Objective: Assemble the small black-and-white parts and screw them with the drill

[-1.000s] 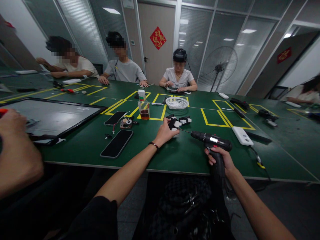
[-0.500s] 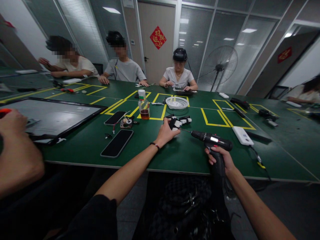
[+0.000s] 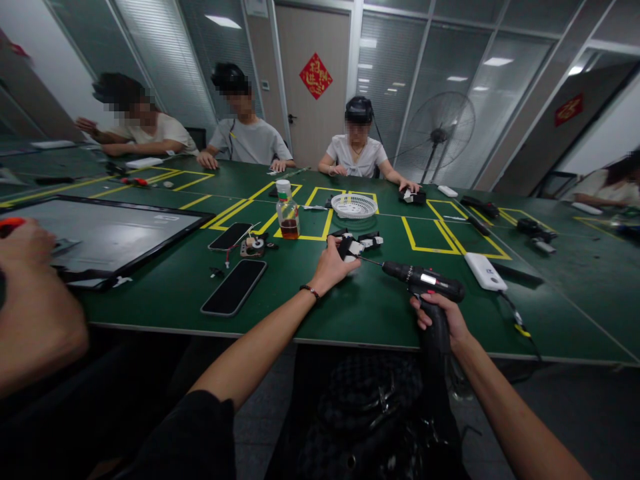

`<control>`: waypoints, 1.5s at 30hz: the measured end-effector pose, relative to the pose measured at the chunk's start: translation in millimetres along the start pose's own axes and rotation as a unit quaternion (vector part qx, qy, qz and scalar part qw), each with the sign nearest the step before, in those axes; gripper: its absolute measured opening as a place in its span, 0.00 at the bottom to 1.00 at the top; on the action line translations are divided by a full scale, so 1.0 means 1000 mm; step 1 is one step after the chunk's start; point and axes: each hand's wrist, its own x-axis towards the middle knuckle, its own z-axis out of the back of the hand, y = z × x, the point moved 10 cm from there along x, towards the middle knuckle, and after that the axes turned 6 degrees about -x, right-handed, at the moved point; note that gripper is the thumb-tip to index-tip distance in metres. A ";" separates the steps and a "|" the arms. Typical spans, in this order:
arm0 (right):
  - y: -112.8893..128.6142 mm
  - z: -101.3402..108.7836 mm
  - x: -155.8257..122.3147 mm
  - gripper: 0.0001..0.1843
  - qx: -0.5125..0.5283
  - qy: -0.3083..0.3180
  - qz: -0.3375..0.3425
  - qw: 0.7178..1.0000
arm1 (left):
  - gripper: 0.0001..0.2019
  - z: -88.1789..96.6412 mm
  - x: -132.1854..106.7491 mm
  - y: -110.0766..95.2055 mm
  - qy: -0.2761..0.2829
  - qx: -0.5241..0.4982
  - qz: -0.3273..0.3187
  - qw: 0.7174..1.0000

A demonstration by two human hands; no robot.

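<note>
My left hand point(image 3: 334, 267) is closed around a small black-and-white part point(image 3: 354, 249), holding it just above or on the green table. More small black-and-white pieces point(image 3: 371, 240) lie just behind it. In my right hand point(image 3: 445, 317) is a black cordless drill point(image 3: 425, 280), gripped by its handle and pointing left. Its long thin bit point(image 3: 371, 261) reaches to the held part; whether the tip sits in a screw is too small to see.
Left of my hands lie a phone point(image 3: 234, 287), a second phone point(image 3: 231, 236), a small motor-like assembly point(image 3: 253, 246) and a bottle point(image 3: 288, 212). A white basket point(image 3: 354, 205) stands behind, a white power bank point(image 3: 485, 271) right. A co-worker's arm point(image 3: 35, 320) is by a large panel point(image 3: 120, 233).
My hands, the drill and the held part stay in place. Across the table, a co-worker's hand has moved to the right with a dark object, now resting near the table's far edge.
</note>
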 end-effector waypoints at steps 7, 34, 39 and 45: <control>0.002 0.000 0.000 0.07 0.005 -0.004 0.004 1.000 | 0.32 0.000 -0.001 0.000 0.002 -0.001 0.018 1.000; 0.001 0.003 0.000 0.08 -0.001 0.009 0.011 1.000 | 0.33 0.000 0.000 0.004 -0.004 0.004 0.005 1.000; 0.001 0.001 -0.001 0.08 -0.001 0.009 0.010 1.000 | 0.33 0.000 0.000 0.004 -0.003 -0.007 0.007 1.000; 0.002 -0.001 0.000 0.09 0.000 0.011 0.011 1.000 | 0.34 0.001 0.001 0.005 -0.001 -0.014 0.011 1.000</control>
